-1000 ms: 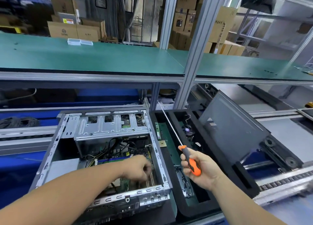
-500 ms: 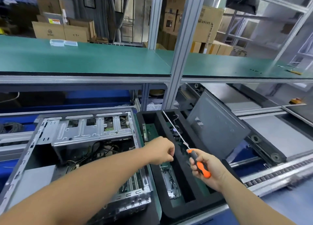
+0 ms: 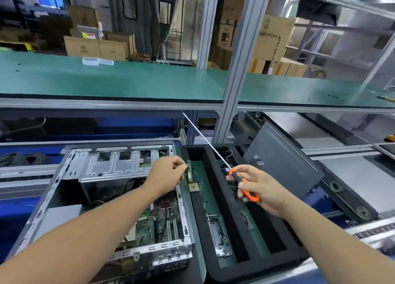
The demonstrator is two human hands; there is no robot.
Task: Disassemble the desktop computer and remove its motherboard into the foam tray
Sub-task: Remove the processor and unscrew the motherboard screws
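Note:
The open desktop case [image 3: 70, 172] lies on its side at lower left, with the green motherboard [image 3: 164, 221] visible inside. Right of it stands the black foam tray [image 3: 224, 208]. My left hand [image 3: 167, 173] hovers over the case's right rim at the tray's left edge. Its fingertips are pinched together on something tiny, seemingly a screw. My right hand [image 3: 260, 189] is above the tray's middle and grips the orange-handled screwdriver [image 3: 245, 188]. The long shaft of the screwdriver points up and to the left.
Small green cards [image 3: 189, 172] and a metal bracket [image 3: 220, 238] lie in the tray's left slot. A dark grey side panel [image 3: 282, 166] leans behind the tray on the right. A green shelf [image 3: 128, 82] with an aluminium post [image 3: 235, 74] overhangs the bench, and conveyor rails run to the right.
My left hand came up out of the case and moved right to the tray's left edge, fingers pinched. My right hand raised the screwdriver slightly.

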